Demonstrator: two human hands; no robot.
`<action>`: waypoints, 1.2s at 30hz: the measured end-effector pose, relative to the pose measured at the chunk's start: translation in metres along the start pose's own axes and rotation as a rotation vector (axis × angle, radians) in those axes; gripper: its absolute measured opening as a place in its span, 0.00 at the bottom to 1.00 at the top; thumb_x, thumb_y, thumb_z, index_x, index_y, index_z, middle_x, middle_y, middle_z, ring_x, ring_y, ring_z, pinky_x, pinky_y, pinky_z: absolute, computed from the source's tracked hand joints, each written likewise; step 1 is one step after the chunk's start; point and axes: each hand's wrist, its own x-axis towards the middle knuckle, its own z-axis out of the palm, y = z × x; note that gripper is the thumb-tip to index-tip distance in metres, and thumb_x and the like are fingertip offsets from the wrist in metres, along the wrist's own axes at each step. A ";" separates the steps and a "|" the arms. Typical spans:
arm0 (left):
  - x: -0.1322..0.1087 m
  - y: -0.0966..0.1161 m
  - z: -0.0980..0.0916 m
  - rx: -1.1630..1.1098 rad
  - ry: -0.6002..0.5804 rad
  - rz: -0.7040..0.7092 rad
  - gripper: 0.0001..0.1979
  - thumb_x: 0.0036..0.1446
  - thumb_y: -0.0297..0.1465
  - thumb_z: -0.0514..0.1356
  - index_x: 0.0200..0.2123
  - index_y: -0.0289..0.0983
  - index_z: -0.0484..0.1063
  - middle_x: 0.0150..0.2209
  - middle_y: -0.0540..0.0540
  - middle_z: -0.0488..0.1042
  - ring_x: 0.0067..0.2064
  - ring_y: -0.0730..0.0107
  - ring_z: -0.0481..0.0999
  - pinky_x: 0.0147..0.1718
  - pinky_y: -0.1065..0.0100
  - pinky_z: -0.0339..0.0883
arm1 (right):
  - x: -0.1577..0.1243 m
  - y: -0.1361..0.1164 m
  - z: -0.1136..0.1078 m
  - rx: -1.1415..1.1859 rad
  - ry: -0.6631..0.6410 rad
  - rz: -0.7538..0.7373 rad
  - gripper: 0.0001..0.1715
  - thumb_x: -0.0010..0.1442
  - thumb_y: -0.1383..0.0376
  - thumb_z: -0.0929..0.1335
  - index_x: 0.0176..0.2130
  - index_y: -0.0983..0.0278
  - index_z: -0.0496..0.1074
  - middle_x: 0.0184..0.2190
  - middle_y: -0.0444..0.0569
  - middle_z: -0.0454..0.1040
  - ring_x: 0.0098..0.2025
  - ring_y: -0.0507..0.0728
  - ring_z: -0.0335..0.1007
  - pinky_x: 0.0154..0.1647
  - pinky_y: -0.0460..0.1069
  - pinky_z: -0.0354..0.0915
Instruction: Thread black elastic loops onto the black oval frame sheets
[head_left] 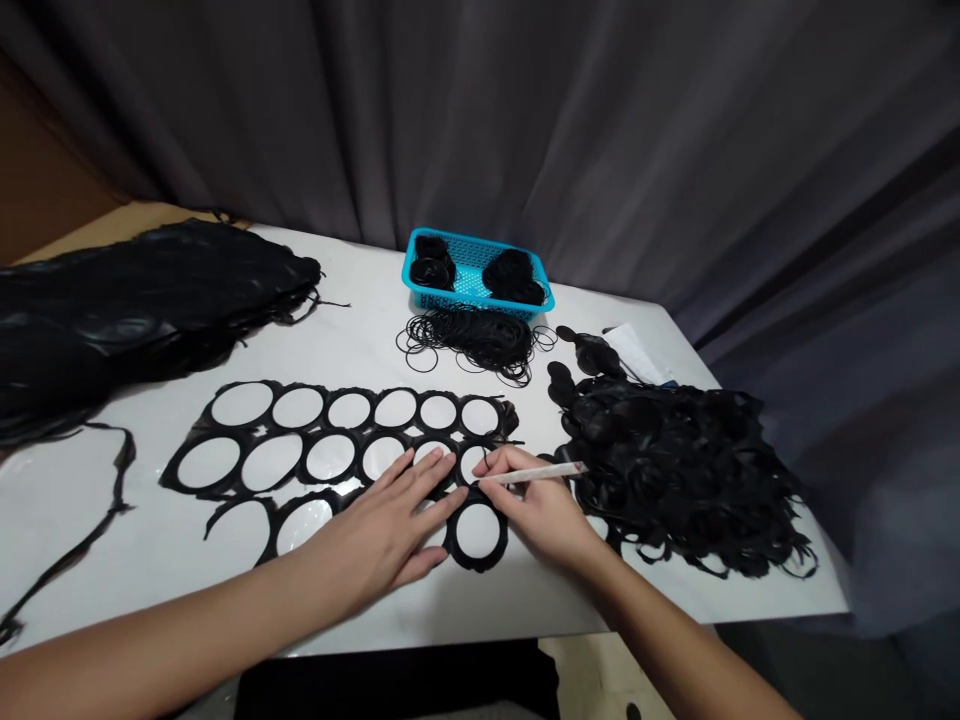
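Observation:
A black rubbery sheet with rows of large round holes lies flat on the white table, and the tabletop shows through the holes. My left hand is spread palm down on its right half, fingers apart, covering some holes. In my right hand is a slim whitish stick-like tool with a reddish mark near its upper end. Its tip meets the sheet's right side by a hole, close to my left fingertips. Whether the tip is bladed or blunt cannot be made out.
Behind the sheet, thin black rings lie heaped before a blue basket holding black bundles. Black round scraps pile up at right, beside a white paper. Stacked black sheets fill the left. Grey curtains hang behind.

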 end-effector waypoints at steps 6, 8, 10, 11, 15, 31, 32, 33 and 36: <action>0.001 0.001 0.000 -0.007 0.009 -0.007 0.27 0.67 0.40 0.58 0.66 0.41 0.61 0.70 0.37 0.58 0.71 0.50 0.55 0.67 0.47 0.52 | 0.003 0.001 -0.003 -0.061 0.012 -0.050 0.10 0.64 0.65 0.67 0.30 0.59 0.66 0.40 0.46 0.75 0.46 0.57 0.73 0.49 0.53 0.65; 0.001 0.001 0.000 -0.005 0.003 -0.008 0.27 0.67 0.40 0.58 0.66 0.41 0.62 0.69 0.37 0.58 0.71 0.50 0.55 0.67 0.47 0.52 | 0.001 0.001 -0.001 -0.082 0.019 -0.075 0.10 0.64 0.66 0.67 0.30 0.58 0.66 0.39 0.46 0.75 0.46 0.57 0.73 0.48 0.52 0.66; 0.001 0.001 0.000 0.008 -0.010 -0.007 0.27 0.66 0.40 0.59 0.66 0.41 0.62 0.70 0.37 0.58 0.71 0.49 0.55 0.67 0.47 0.52 | -0.002 0.000 0.004 -0.131 0.028 -0.126 0.10 0.65 0.66 0.67 0.31 0.58 0.65 0.39 0.47 0.75 0.45 0.58 0.73 0.47 0.52 0.67; 0.001 0.001 0.000 0.018 -0.017 -0.006 0.28 0.66 0.40 0.59 0.66 0.41 0.62 0.70 0.36 0.58 0.71 0.49 0.55 0.67 0.47 0.52 | -0.003 0.000 0.006 -0.174 0.020 -0.167 0.09 0.65 0.67 0.66 0.31 0.58 0.65 0.39 0.48 0.75 0.45 0.58 0.72 0.47 0.52 0.67; 0.000 0.000 0.001 0.032 0.000 0.013 0.29 0.65 0.39 0.60 0.66 0.40 0.61 0.70 0.36 0.56 0.71 0.49 0.54 0.68 0.47 0.51 | 0.000 -0.002 -0.004 -0.438 -0.007 -0.272 0.08 0.64 0.70 0.63 0.40 0.59 0.69 0.43 0.54 0.76 0.47 0.62 0.71 0.50 0.56 0.66; -0.016 0.019 -0.016 -0.076 -0.001 0.126 0.18 0.68 0.35 0.58 0.59 0.39 0.69 0.65 0.37 0.66 0.66 0.52 0.65 0.65 0.50 0.60 | -0.015 -0.012 -0.016 0.453 0.067 0.276 0.18 0.59 0.52 0.72 0.35 0.62 0.66 0.40 0.50 0.76 0.35 0.55 0.77 0.30 0.48 0.72; -0.019 0.022 -0.014 -0.062 -0.008 0.138 0.19 0.69 0.35 0.58 0.60 0.39 0.69 0.65 0.36 0.66 0.67 0.51 0.65 0.65 0.49 0.61 | -0.022 -0.014 -0.010 0.483 0.021 0.286 0.17 0.59 0.53 0.72 0.36 0.62 0.67 0.41 0.50 0.75 0.38 0.56 0.77 0.34 0.49 0.73; -0.023 0.024 -0.013 -0.044 -0.019 0.144 0.19 0.69 0.34 0.58 0.61 0.39 0.68 0.65 0.35 0.65 0.67 0.51 0.64 0.64 0.49 0.61 | -0.029 -0.015 -0.005 0.475 -0.026 0.283 0.15 0.61 0.55 0.71 0.36 0.62 0.67 0.41 0.50 0.75 0.40 0.56 0.77 0.38 0.50 0.73; -0.030 0.027 -0.008 -0.010 -0.031 0.142 0.22 0.68 0.34 0.58 0.64 0.39 0.65 0.68 0.34 0.60 0.69 0.50 0.61 0.64 0.49 0.61 | -0.046 -0.018 0.005 0.302 -0.090 0.209 0.09 0.64 0.62 0.68 0.32 0.62 0.66 0.42 0.49 0.74 0.46 0.56 0.73 0.47 0.51 0.68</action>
